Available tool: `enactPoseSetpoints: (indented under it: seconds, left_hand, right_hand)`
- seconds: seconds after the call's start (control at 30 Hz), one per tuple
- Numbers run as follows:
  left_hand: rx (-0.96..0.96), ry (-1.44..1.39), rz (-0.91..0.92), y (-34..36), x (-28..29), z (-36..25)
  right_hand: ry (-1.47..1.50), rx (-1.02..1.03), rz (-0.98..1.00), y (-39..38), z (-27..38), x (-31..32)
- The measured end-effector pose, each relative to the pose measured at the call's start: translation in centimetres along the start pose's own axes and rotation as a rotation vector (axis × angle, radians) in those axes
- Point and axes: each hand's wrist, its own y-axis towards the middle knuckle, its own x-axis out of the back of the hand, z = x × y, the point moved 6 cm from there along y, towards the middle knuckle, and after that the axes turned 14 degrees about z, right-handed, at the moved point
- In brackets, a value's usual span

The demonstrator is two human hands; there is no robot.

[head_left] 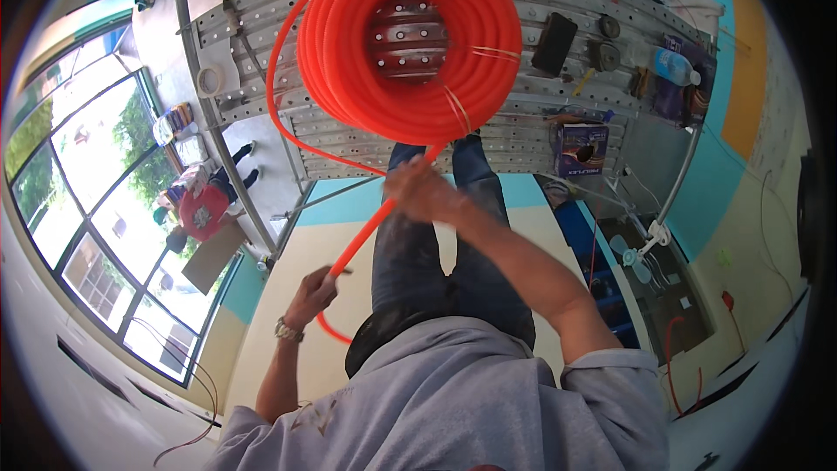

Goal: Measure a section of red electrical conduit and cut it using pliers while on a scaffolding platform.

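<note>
A big coil of bright orange flexible tubing (pixel 327 61), tied in places with thin bands, lies on a perforated metal platform (pixel 540 113). From the coil a loose length of the same tubing (pixel 362 235) slants down toward my left side. My left hand (pixel 311 299), with a watch on its wrist, is closed around the lower part of this length. Just below the coil, my right hand (pixel 423 190) is closed on the tubing too, its fingers slightly blurred. The tube's tail curls past my left hand and disappears behind my waist.
To the coil's right lie a dark flat phone-like object (pixel 554 44), a tape measure (pixel 603 56), a purple box (pixel 581 148) and a water bottle (pixel 674 66). A hammer-like tool (pixel 237 30) and a tape roll (pixel 209 81) are at left. A person (pixel 205 209) is beyond, near windows.
</note>
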Motion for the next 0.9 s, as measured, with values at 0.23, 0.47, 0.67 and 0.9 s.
enactPoseSetpoints:
  seconds: [0.23, 0.47, 0.67, 0.9]
  left_hand:
    - [0.07, -0.03, 0.088, -2.4, 3.5, 6.9]
    - [-0.023, -0.103, 0.066, 5.0, -3.5, -7.1]
    - [-0.256, -0.173, 0.121, 4.8, -3.8, -5.7]
    - [-0.336, -0.181, 0.037, 5.3, -5.3, -10.3]
  right_hand:
    - [0.0, 0.13, 0.078, -0.4, 2.9, -2.0]
    - [0.08, 0.133, 0.011, -0.9, 6.9, 2.0]
    - [0.279, -0.325, -0.627, -14.4, -14.0, 6.3]
    - [0.11, -1.22, -0.756, -25.7, -38.1, 6.8]
